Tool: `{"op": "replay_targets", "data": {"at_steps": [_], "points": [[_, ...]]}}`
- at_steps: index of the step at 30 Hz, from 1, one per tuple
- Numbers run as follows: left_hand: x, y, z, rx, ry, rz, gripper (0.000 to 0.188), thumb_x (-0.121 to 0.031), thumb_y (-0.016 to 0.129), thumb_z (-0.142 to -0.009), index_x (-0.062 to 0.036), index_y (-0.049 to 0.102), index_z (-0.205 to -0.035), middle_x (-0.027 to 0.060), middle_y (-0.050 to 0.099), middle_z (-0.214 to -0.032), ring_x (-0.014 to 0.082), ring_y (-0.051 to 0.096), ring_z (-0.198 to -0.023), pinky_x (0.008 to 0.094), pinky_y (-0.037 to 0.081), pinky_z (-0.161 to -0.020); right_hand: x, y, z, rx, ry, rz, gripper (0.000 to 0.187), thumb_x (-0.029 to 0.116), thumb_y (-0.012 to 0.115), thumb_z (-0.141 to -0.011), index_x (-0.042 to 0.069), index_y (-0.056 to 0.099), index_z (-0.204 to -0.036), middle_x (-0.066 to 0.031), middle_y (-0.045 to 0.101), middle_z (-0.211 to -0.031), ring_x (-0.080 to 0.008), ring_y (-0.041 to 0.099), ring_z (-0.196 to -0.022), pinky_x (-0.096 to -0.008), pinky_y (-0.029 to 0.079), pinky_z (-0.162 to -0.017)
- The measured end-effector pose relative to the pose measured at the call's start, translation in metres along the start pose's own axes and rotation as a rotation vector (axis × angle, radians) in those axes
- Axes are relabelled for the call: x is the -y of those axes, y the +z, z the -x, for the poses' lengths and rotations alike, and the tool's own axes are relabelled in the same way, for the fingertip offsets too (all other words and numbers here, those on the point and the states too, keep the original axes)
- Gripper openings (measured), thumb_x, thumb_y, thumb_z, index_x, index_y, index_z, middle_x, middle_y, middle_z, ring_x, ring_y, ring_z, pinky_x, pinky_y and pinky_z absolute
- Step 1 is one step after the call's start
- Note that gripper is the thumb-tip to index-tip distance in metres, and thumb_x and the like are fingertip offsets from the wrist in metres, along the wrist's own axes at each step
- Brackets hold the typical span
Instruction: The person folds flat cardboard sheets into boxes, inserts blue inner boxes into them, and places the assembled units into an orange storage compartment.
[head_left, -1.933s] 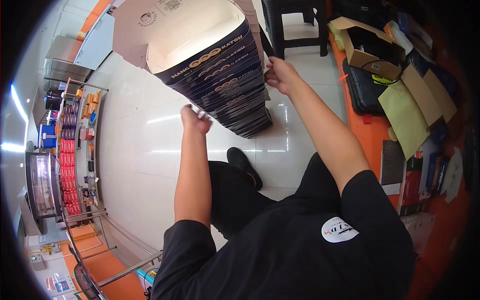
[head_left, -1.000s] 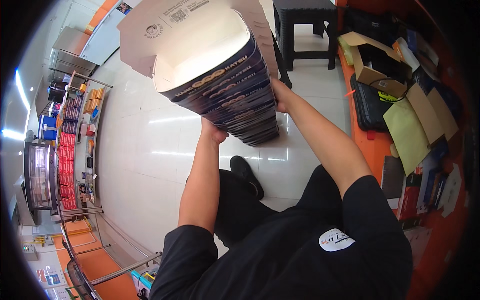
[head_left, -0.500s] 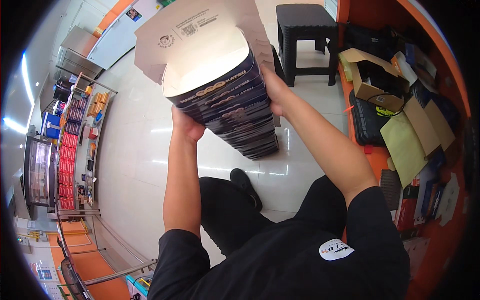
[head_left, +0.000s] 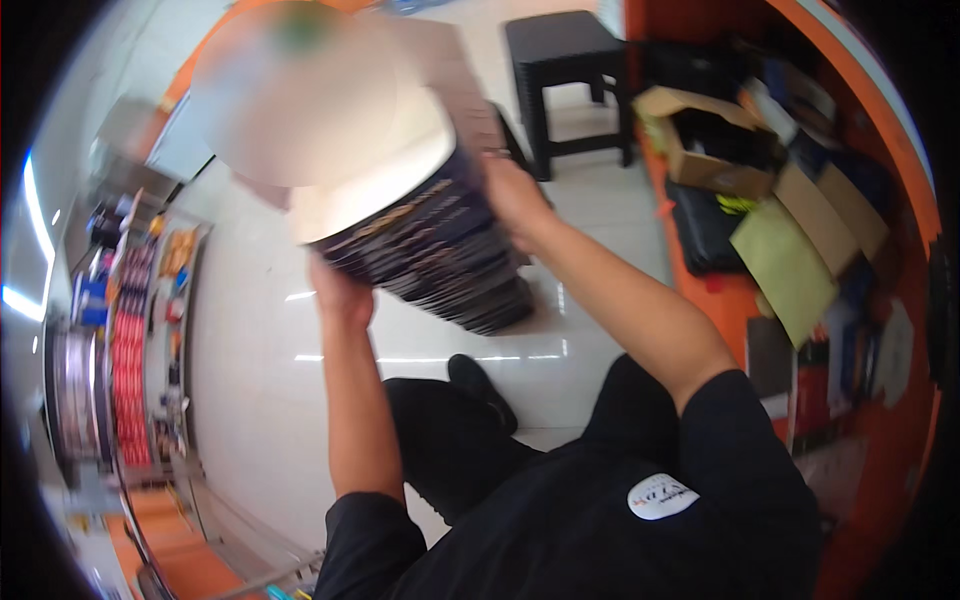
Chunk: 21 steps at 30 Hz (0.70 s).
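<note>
Between both hands I carry a tall stack of nested paper food boxes (head_left: 430, 245), dark blue outside and whitish inside. The top box is uncovered, with pale lid flaps (head_left: 445, 65) rising beyond it; a round blur hides much of that part. My left hand (head_left: 343, 292) grips the stack's left side near the top, its fingers mostly hidden underneath. Around the right side curls my right hand (head_left: 515, 203), fingertips out of sight behind the boxes. The stack tilts, its lower end hanging above the tiled floor.
A black plastic stool (head_left: 565, 85) stands ahead on the right. Along the right, an orange shelf (head_left: 725, 315) bears an opened brown carton (head_left: 705, 155), a black case (head_left: 705, 225) and folded cardboard (head_left: 790, 270). Far left, a rack (head_left: 180, 345) holds red packages (head_left: 130, 385).
The stack and both hands now appear further left and a little lower in view. The stool and shelf have shifted left too, so my head has turned. My grip is unchanged.
</note>
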<state>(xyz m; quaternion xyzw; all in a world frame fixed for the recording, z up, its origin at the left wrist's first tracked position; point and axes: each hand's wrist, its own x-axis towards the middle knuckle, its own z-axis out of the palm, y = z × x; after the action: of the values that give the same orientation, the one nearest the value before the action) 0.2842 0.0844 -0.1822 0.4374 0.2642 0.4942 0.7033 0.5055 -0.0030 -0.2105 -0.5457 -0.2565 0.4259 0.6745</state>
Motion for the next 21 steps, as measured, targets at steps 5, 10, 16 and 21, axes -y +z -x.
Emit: {"op": "replay_targets", "data": {"at_steps": [5,10,16,21], "points": [[0.015,-0.015,0.016,-0.124,0.12,-0.159,0.045,-0.03,0.044,-0.104,-0.0004,0.051,-0.138,0.0165,0.061,-0.131,0.0317,0.062,-0.117,0.0484,0.053,-0.097,-0.021,0.003,0.007,0.055,-0.189,0.274,0.046,0.034,0.036,-0.106,-0.003,0.064,-0.111,-0.0249,0.065,-0.114,-0.0364,0.061,-0.107,-0.0423,0.045,-0.095],[0.048,0.004,0.022,-0.263,0.333,-0.288,0.048,-0.029,0.039,-0.103,0.0024,0.048,-0.139,0.0215,0.056,-0.136,0.0346,0.058,-0.121,0.049,0.049,-0.103,-0.038,-0.019,0.036,-0.035,-0.259,0.113,0.05,0.039,0.043,-0.106,-0.004,0.06,-0.127,-0.0196,0.066,-0.124,-0.0284,0.061,-0.117,-0.0375,0.046,-0.1],[0.054,0.007,0.023,-0.343,0.369,-0.327,0.043,-0.023,0.044,-0.102,0.0073,0.051,-0.132,0.0227,0.059,-0.13,0.0339,0.06,-0.116,0.0475,0.048,-0.104,-0.086,-0.103,0.094,-0.047,-0.165,0.031,0.042,0.034,0.045,-0.107,-0.001,0.061,-0.124,-0.0123,0.067,-0.113,-0.0193,0.063,-0.106,-0.0338,0.05,-0.092],[0.055,-0.016,0.017,-0.35,0.446,-0.467,0.038,-0.017,0.047,-0.101,0.0105,0.052,-0.126,0.0246,0.061,-0.127,0.0344,0.061,-0.113,0.0469,0.048,-0.104,-0.183,-0.232,0.192,-0.571,-0.233,0.387,0.027,0.019,0.059,-0.101,-0.001,0.063,-0.118,-0.0135,0.068,-0.11,-0.0185,0.067,-0.097,-0.0338,0.054,-0.085]]}}
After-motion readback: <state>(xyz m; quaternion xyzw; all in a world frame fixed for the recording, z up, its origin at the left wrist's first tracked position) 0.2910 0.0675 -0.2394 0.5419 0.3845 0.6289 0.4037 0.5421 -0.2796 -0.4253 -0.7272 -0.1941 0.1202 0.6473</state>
